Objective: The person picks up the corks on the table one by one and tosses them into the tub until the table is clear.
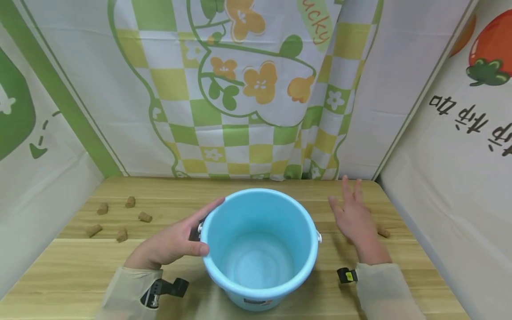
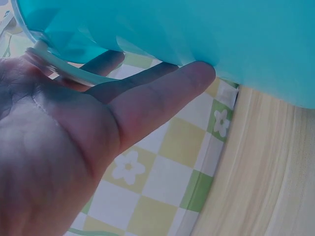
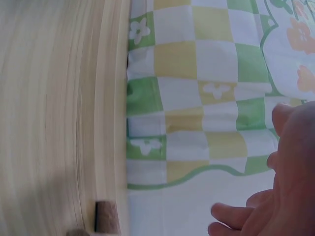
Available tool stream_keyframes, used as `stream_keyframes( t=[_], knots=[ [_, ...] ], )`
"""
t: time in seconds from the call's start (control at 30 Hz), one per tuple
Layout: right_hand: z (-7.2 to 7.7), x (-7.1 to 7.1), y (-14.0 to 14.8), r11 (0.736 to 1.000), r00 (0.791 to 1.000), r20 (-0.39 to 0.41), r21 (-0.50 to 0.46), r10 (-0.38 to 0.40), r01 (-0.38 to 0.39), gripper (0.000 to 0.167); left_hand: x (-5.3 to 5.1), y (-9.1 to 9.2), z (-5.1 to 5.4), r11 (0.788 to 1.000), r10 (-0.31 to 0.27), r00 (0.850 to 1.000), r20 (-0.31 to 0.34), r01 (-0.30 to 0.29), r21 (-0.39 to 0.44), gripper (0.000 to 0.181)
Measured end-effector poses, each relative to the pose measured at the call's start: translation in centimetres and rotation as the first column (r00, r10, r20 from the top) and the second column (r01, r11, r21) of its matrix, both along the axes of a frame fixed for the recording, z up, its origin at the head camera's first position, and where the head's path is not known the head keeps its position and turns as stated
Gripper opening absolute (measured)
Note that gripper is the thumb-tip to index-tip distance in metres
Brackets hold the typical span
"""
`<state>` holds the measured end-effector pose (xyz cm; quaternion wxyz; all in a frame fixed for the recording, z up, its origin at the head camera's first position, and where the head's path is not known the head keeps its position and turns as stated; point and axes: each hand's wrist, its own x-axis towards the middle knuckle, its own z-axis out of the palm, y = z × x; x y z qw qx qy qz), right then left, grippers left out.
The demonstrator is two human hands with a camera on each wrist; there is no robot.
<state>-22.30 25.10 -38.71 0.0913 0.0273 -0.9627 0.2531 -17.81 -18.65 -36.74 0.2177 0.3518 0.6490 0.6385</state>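
A light blue plastic bucket [image 1: 260,291] stands upright on the wooden table, its opening facing the head camera. My left hand [image 1: 172,242] lies against its left side, the thumb touching the rim and the fingers reaching along the outside. In the left wrist view those straight fingers [image 2: 162,101] touch the bucket wall [image 2: 266,54], near the pale handle [image 2: 74,73]. To the bucket's right, my right hand [image 1: 354,222] is apart from it with fingers spread, holding nothing. Beside that hand lies a cork [image 1: 383,231]; another is mostly hidden behind it.
Several corks lie scattered on the left of the table, one cork [image 1: 145,217] nearest the bucket. A checked, flowered cloth [image 1: 248,146] hangs along the table's back edge. Printed sheets form walls on the left and right. Both wrists wear small black devices.
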Motion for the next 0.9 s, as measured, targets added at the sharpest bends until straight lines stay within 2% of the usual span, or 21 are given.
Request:
stream_keyframes(
  t=[0.2, 0.3, 0.63, 0.9],
  knots=[
    [0.6, 0.0, 1.9, 0.996, 0.998, -0.030, -0.065, 0.055, -0.056, 0.071, 0.1, 0.1, 0.1, 1.000, -0.001, 1.000, 0.011, 0.001, 0.002, 0.101],
    [0.9, -0.1, 2.9, 0.993, 0.997, -0.058, -0.104, 0.056, -0.062, 0.069, 0.0, 0.0, 0.0, 1.000, -0.001, 1.000, 0.002, 0.001, -0.002, 0.102],
    [1.8, -0.1, 5.5, 0.987, 0.994, -0.112, -0.163, -0.013, -0.006, 0.065, 0.1, -0.1, 0.0, 0.999, 0.027, 0.999, -0.025, -0.028, -0.035, 0.100],
    [2.2, 0.2, 7.6, 0.985, 0.996, -0.082, -0.169, -0.045, 0.031, 0.065, 0.0, 0.0, 0.0, 0.999, 0.017, 0.999, -0.034, -0.018, -0.037, 0.100]
  ],
)
